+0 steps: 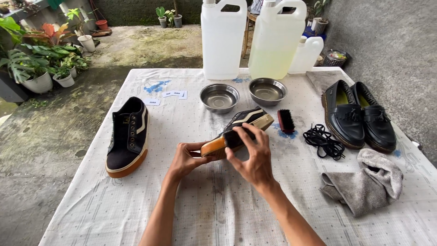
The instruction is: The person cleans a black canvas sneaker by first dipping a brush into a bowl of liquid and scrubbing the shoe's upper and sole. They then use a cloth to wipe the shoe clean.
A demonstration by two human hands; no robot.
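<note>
Sneaker (pixel 241 130), black with cream stripe and tan rubber sole, is held tilted above the cloth-covered table (pixel 205 205), just in front of two steel bowls (pixel 219 97). The left hand (pixel 185 160) closes on the toe end of the sole; the right hand (pixel 255 157) curls over the upper. It looks light, with a soft upper; the stiff, grippy sole seems the surest hold. Its mate (pixel 128 135) lies well left of the bowls; a small brush (pixel 286 120) sits just to their right.

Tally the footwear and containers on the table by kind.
Black sneakers: 2, one held, one lying
Black loafers: 2
Steel bowls: 2
Plastic jugs: 3
Total: 9
</note>
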